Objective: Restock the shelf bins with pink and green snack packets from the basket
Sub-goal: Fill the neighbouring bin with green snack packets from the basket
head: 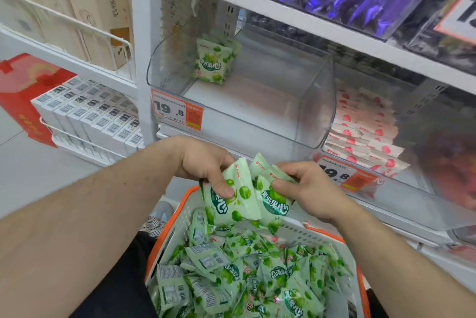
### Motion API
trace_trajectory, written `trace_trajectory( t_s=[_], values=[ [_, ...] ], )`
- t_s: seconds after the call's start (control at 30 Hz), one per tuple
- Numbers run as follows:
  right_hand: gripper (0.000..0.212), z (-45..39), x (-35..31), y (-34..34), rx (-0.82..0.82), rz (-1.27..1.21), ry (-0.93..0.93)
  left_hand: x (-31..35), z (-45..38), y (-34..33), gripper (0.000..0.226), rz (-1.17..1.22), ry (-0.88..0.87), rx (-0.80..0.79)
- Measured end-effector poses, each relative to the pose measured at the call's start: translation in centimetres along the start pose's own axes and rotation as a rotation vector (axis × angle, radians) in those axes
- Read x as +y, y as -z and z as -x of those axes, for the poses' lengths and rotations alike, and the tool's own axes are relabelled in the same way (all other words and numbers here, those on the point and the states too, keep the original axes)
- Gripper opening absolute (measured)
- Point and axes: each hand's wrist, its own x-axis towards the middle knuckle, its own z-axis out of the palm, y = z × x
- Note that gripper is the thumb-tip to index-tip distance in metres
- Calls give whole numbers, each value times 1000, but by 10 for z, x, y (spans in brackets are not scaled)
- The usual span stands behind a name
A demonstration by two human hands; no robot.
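Holding two green packets above the basket (313,236), I pinch one in each hand. My left hand (203,160) grips the left packet (238,199) near its top, thumb pressed flat on the printed front, the other fingers (226,190) tucked behind it. My right hand (313,190) grips the right packet (270,198) by its upper right edge. The two overlap side by side, fronts facing me, long axes roughly upright and tilted a little left, top seams toward the shelf. Their lower ends merge with the green heap (239,274) in the basket, so I cannot see those edges clearly. Beyond, the clear bin (316,101) holds a few green packets (212,64) standing in its back left corner. Pink packets (360,132) lie stacked in the next bin, blurred at its right.
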Motion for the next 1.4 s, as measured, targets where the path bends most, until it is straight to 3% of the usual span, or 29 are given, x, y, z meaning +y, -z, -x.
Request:
trace_trajectory(
  t_s=[0.1,0.2,0.23,0.3,0.4,0.47,0.57,0.7,0.77,0.9,1.0,1.17,1.3,1.4],
  values=[
    [8,-2,-15,-9,150,104,11,2,-1,-1,60,112,-133,-66],
    [17,-4,-24,-20,325,211,91,6,-3,-6,68,211,-204,15],
    [23,-6,-28,-24,372,189,69,8,-6,-8,61,247,-220,55],
    [24,-9,-39,-28,457,-64,-8,11,-10,-15,40,310,-235,163],
    [15,-13,-52,-29,502,-644,-170,14,-15,-20,36,384,-274,289],
    [8,-14,-48,-29,546,-716,-147,16,-13,-19,33,406,-313,338],
    [34,-7,-51,-31,655,-734,-35,24,-3,-17,31,426,-387,398],
    [56,6,-65,-40,381,-670,128,36,6,-21,32,440,-551,477],
    [76,1,-73,-44,349,-609,131,42,6,-26,29,417,-586,562],
    [64,-21,-86,-43,434,-616,149,51,6,-27,51,333,-584,671],
    [54,-29,-94,-39,331,-600,175,52,12,-18,77,351,-528,721],
    [86,-44,-110,-19,136,-391,118,58,32,-1,62,335,-548,819],
    [47,-67,-130,-12,95,-355,74,65,37,11,42,216,-531,970],
    [39,-92,-136,-12,105,-452,-31,61,37,34,45,35,-429,1122]
  ],
)
